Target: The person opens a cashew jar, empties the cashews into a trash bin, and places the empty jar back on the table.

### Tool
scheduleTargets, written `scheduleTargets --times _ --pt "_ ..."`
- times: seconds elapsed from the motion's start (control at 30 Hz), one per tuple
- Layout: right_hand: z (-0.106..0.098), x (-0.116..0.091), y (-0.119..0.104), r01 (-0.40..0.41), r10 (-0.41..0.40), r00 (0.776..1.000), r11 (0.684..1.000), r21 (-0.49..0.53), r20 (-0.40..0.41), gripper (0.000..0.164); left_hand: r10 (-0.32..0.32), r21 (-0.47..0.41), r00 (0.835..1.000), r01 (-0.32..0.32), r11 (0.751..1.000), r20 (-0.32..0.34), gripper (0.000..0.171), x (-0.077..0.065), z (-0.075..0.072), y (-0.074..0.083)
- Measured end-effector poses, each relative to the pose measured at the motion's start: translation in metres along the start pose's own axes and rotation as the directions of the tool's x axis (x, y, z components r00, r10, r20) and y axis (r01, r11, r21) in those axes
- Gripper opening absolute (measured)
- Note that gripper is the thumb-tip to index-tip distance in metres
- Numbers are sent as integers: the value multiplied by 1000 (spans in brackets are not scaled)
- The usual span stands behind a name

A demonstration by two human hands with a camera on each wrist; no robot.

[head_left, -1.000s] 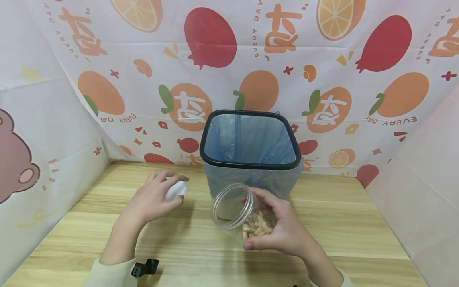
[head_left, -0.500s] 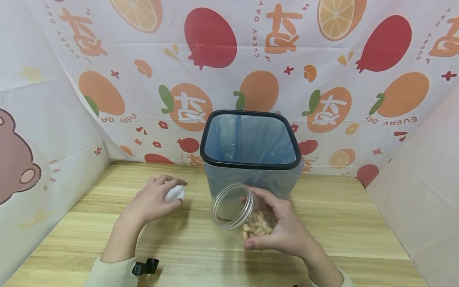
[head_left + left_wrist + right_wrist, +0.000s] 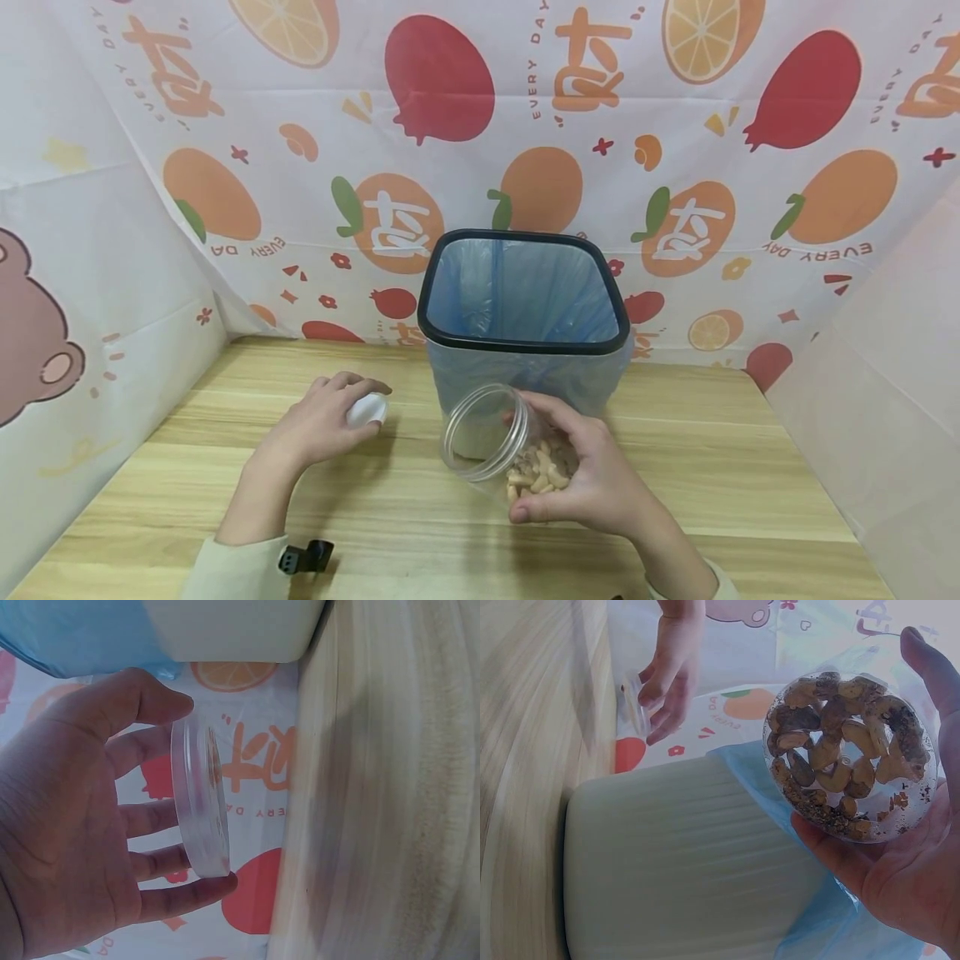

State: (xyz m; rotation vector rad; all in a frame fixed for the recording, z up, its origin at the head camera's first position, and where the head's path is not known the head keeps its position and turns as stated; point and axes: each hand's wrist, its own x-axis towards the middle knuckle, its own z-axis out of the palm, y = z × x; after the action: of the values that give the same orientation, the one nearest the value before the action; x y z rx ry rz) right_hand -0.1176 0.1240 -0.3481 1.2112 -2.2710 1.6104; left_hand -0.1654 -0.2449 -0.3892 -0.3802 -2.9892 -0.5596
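Note:
My left hand (image 3: pixel 318 425) pinches a round, translucent plastic jar lid (image 3: pixel 367 410) by its edge, left of the bin. In the left wrist view the thumb and fingers hold the lid (image 3: pixel 196 795) by its rim, apart from the tabletop. My right hand (image 3: pixel 596 479) grips a clear screw-neck jar (image 3: pixel 517 446), tilted with its uncapped mouth toward the left. Cashews (image 3: pixel 542 475) are gathered low inside the jar. Seen through the base in the right wrist view, the cashews (image 3: pixel 832 754) lie among dark specks and crumbs.
Behind the jar stands a pale bin with a black rim (image 3: pixel 525 344) and blue bag liner (image 3: pixel 525 287). A fruit-print cloth (image 3: pixel 292 192) hangs behind the wood-grain table (image 3: pixel 720 467). A small black device (image 3: pixel 307 557) is at the left sleeve.
My left hand has sunk slightly with the lid, and the lid's tilt has shifted a little. The right hand and the jar look unmoved.

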Motion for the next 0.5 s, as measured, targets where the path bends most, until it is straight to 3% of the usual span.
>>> scheduleTargets --times 0.5 --pt "-1 1 1 8 -8 1000 999 -34 -5 98 -30 -6 997 30 1000 64 45 2 8 -8"
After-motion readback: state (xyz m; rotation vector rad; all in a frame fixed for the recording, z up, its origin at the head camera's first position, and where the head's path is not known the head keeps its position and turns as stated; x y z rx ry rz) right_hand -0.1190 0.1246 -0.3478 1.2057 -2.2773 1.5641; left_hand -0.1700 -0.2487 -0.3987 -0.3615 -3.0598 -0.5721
